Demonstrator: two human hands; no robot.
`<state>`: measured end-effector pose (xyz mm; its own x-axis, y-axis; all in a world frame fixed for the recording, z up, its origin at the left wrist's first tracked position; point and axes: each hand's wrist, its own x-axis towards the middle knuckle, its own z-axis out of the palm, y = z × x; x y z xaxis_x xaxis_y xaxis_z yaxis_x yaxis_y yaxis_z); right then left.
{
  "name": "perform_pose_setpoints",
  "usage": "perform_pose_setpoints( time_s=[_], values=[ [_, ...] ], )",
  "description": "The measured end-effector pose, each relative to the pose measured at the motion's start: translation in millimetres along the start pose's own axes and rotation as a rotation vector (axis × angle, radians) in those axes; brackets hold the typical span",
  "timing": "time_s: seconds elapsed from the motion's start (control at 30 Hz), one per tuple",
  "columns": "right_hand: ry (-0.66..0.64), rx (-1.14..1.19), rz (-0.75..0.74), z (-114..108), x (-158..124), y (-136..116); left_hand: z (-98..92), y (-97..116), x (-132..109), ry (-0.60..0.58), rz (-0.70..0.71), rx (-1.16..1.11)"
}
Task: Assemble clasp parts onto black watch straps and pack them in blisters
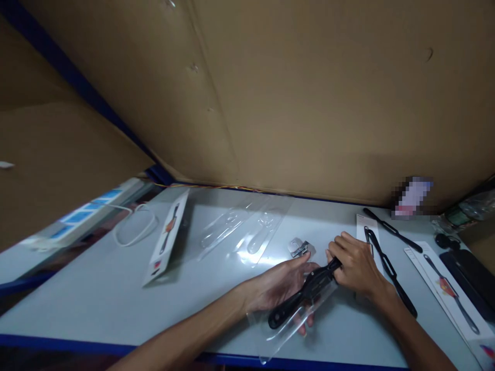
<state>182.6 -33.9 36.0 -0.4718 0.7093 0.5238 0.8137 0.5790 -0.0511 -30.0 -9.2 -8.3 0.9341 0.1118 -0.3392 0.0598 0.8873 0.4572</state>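
Note:
A long black slotted tool (288,310) with a rounded handle lies slantwise over a clear plastic blister shell (270,342). My left hand (276,286) is palm up beneath both, its thumb beside the tool and its fingertips showing under the plastic. My right hand (353,263) has its fingers closed round the tool's far end, near the shell's upper edge. Just beyond my hands sits a small shiny metal piece with clear plastic (300,247). Right of them, another black slotted tool (390,270) lies partly on a printed card (363,220), partly behind my right forearm.
Clear blister shells (255,232) lie at the table's middle. A printed card (168,237) leans upright at left, near a white cable (133,242) and power strip (85,214). At right are a third black tool (392,230), more cards (444,288) and a black case (469,281). Cardboard walls the back.

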Motion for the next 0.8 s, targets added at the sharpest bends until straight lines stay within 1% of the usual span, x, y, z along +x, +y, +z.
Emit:
perform_pose_setpoints(
  time_s=[0.1,0.23,0.37,0.43,0.5,0.6,0.7,0.8],
  values=[
    [-0.001,-0.01,0.053,1,1,-2,-3.6,0,1,-0.013,0.043,-0.027],
    [0.001,-0.045,0.118,4,-1,1,-6.5,1,0,0.023,0.088,-0.038],
    [-0.042,-0.086,0.207,6,-2,2,-2.6,4,-3,0.035,0.103,-0.051],
    [-0.082,-0.054,0.27,4,-2,2,1.5,6,-5,0.068,0.11,-0.059],
    [-0.126,0.015,0.36,2,-1,3,4.7,8,-7,0.093,0.106,-0.071],
    [-0.2,0.161,0.477,-4,-1,6,4.6,7,-7,0.062,0.08,-0.081],
    [-0.309,0.375,0.512,-12,-2,13,-0.3,4,-4,0.025,0.062,-0.075],
    [-0.427,0.645,0.516,-20,-1,19,-3.3,1,-1,0.022,0.063,-0.051]
  ],
)
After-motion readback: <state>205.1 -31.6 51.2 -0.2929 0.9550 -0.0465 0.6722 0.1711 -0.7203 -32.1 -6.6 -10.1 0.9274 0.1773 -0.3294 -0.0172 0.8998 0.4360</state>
